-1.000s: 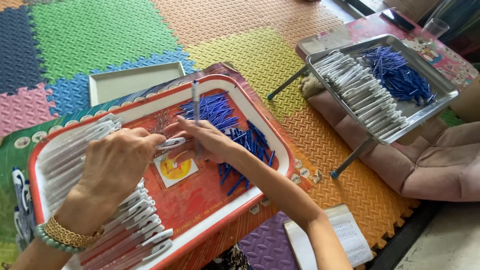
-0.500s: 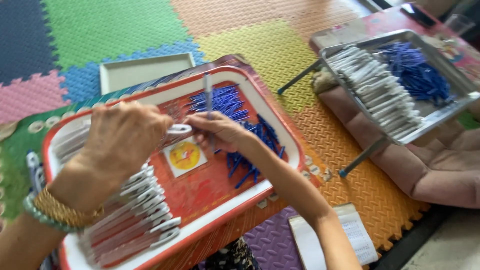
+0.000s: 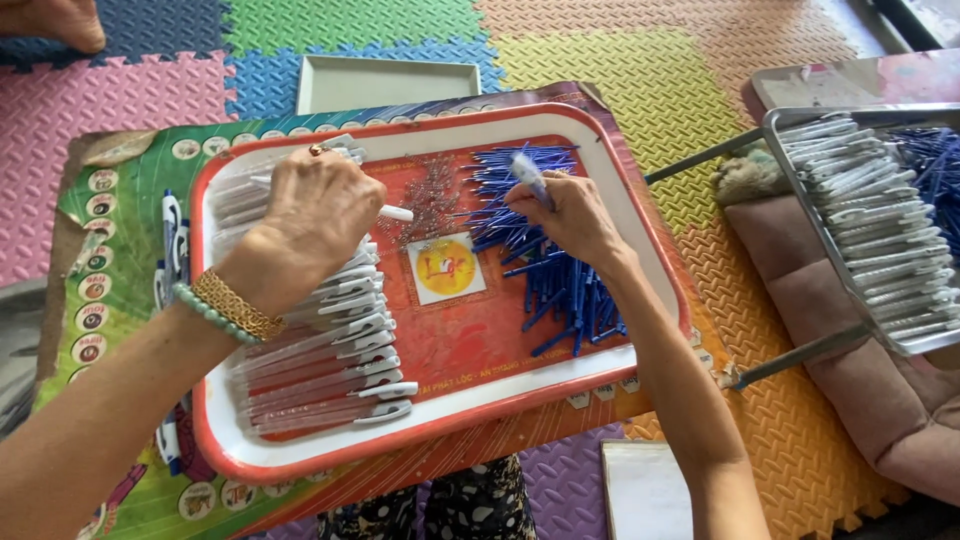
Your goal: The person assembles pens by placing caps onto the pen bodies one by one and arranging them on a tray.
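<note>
Foam puzzle mats [image 3: 620, 60] in pink, green, blue, yellow and orange cover the floor, and on them lies a printed board carrying a red tray with a white rim [image 3: 640, 215]. We work over that tray. Our left hand [image 3: 315, 210] sits curled over the row of clear pen barrels [image 3: 320, 370] stacked along the tray's left side, fingers closed around one barrel whose white tip [image 3: 397, 213] pokes out toward the centre. Our right hand [image 3: 565, 215] rests on the heap of blue refills [image 3: 560, 270] on the tray's right side, thumb and fingers pinched on a single pale-tipped piece [image 3: 527, 175] that stands up tilted above the heap. Between the hands lies a small scatter of thin springs [image 3: 432, 195], near both.

To do this well, in our judgement, we keep the barrel steady and level in the left hand with its open end turned toward the right, and pinch the right-hand piece near its end so the tip can be guided straight. We bring the two together over the tray, so anything dropped lands inside the rim. A metal tray [image 3: 800, 190] of finished-looking pens [image 3: 870, 220] stands well apart at the right, above a pink cushion [image 3: 860, 370]. A small grey-green tray [image 3: 390, 82] lies beyond the red one.
</note>
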